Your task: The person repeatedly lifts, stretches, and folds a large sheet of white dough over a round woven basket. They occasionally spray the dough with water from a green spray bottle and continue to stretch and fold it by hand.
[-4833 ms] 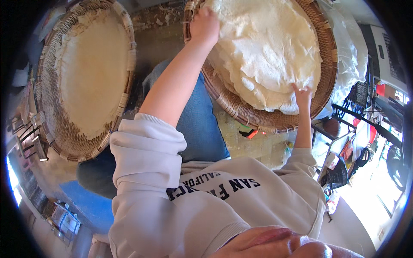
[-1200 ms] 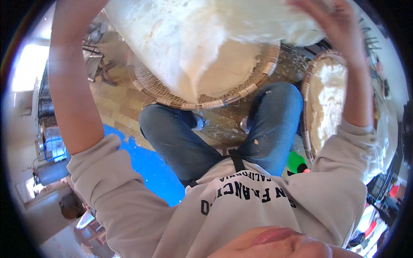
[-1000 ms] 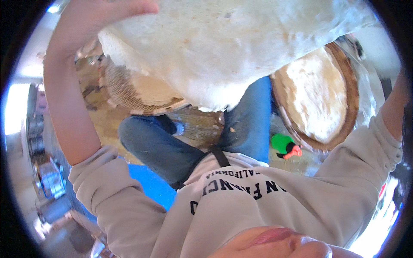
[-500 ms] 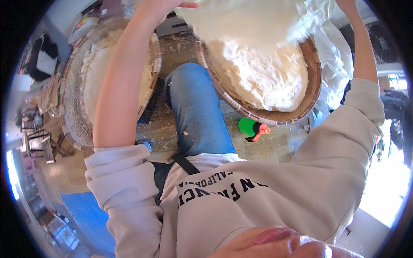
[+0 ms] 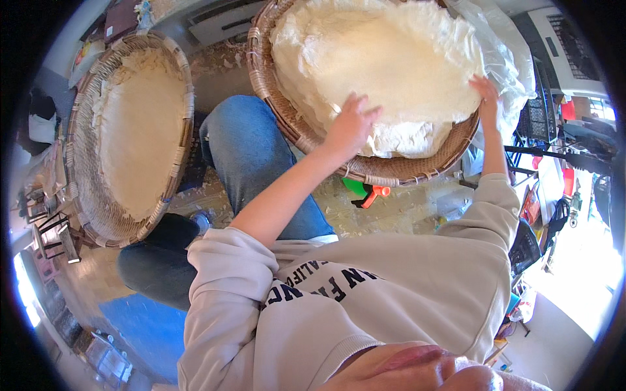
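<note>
A thin, pale cream sheet lies over a stack of similar soft, wrinkled sheets in a round woven basket in front of me. Whether the sheets are dough or something else, I cannot tell. My left hand is at the near left edge of the top sheet, fingers spread and bent a little. At the sheet's right edge is my right hand, its fingers stretched out against the rim of the sheet.
To the left stands a second woven basket with more pale sheets. A green spray bottle with an orange trigger sits just below the near basket rim. Clear plastic hangs at the right basket's far right side.
The raised sheet has come down flat over the stack. Both my hands have lowered toward me, the left one moving right to the sheet's near edge. The left basket is no longer covered by my arm.
</note>
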`<state>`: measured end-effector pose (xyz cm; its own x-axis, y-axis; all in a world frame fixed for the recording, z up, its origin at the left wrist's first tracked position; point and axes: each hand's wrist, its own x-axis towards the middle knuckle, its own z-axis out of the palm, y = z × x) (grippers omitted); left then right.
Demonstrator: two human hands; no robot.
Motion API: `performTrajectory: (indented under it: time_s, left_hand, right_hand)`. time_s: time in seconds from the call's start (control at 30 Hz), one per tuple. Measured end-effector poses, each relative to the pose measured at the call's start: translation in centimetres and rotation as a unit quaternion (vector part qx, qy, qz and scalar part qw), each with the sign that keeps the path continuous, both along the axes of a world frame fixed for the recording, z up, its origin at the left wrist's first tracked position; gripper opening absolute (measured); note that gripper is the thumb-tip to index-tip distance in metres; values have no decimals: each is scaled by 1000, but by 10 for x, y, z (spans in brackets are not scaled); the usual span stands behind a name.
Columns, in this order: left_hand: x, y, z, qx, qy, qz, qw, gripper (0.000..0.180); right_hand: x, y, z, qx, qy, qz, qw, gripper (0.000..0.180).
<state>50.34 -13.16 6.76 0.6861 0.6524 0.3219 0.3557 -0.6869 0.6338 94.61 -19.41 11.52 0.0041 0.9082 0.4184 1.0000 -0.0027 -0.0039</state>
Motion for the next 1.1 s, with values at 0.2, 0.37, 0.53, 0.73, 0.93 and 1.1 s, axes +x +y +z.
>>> performTrajectory:
  time_s: [0.2, 0.37, 0.53, 0.73, 0.93, 1.1]
  left_hand:
    - [4, -15, -20, -122, 154, -133, 972, 27]
    - [18, 40, -22, -105, 196, -102, 970, 38]
    - [15, 39, -51, 94, 288, -34, 952, 68]
    - [9, 34, -67, 62, 311, -32, 948, 87]
    - [11, 34, -59, 40, 324, -23, 945, 96]
    - [12, 37, -52, 11, 339, -35, 940, 100]
  right_hand:
    - [16, -39, -75, -224, -82, -95, 966, 51]
    - [-2, 37, -93, -124, 37, -192, 973, 42]
    - [-69, 107, -128, -139, -42, -222, 964, 64]
    - [-71, 137, -129, -282, 112, -366, 880, 75]
    - [-65, 198, -137, -139, 19, -341, 930, 74]
    - [-66, 226, -150, -188, 57, -322, 926, 75]
